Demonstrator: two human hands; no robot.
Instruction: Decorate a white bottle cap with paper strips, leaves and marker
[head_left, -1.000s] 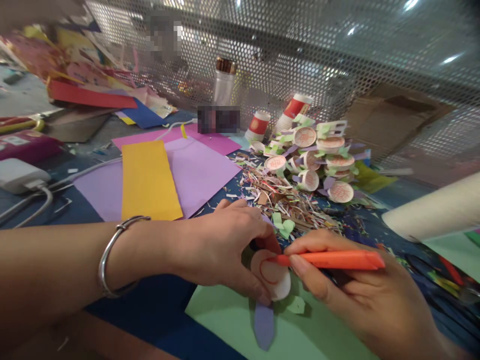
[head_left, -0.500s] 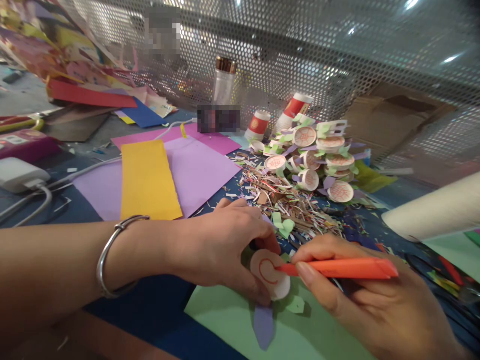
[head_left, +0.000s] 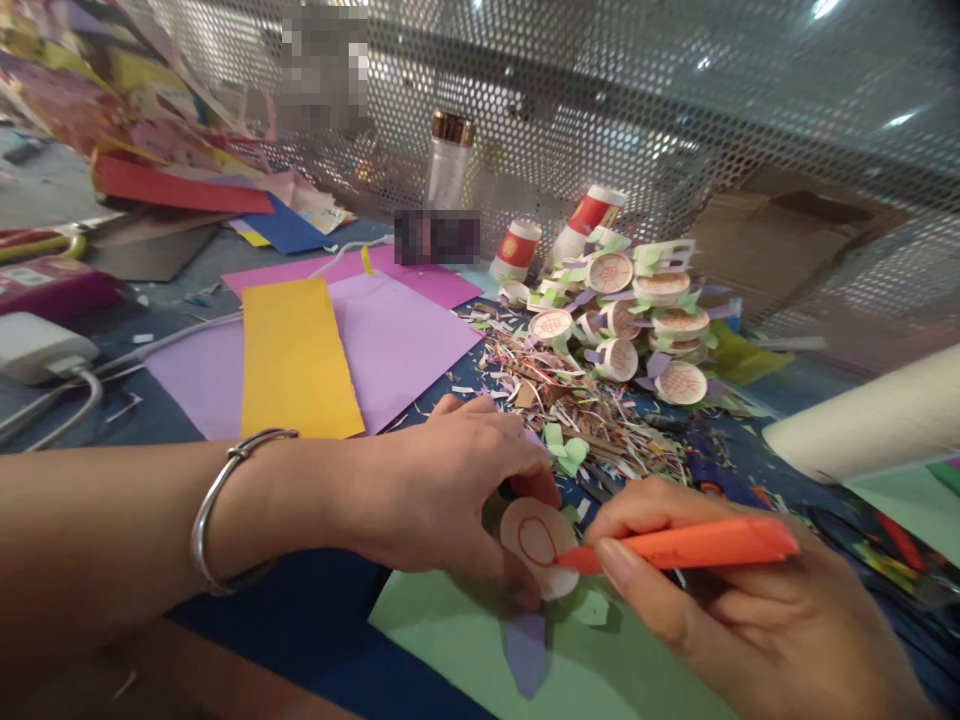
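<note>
My left hand (head_left: 465, 500), a bracelet on its wrist, grips a small white paper-cup piece (head_left: 531, 535) between thumb and fingers. An orange ring is drawn on its round face. Green paper bits and a purple paper strip (head_left: 526, 650) stick out from the piece, above a green sheet (head_left: 442, 630). In my right hand (head_left: 720, 600) is an orange marker (head_left: 690, 543), its tip touching the lower right of the ring.
Similar decorated cup pieces (head_left: 619, 320) are piled behind a heap of paper shreds (head_left: 592, 410). A yellow sheet (head_left: 300, 360) lies on purple paper (head_left: 405, 350) at left. A white roll (head_left: 870, 420) is at right; a capped bottle (head_left: 450, 160) stands behind.
The marker tip has moved slightly down, and the open orange curve on the white face is now a ring. My left hand has hardly moved.
</note>
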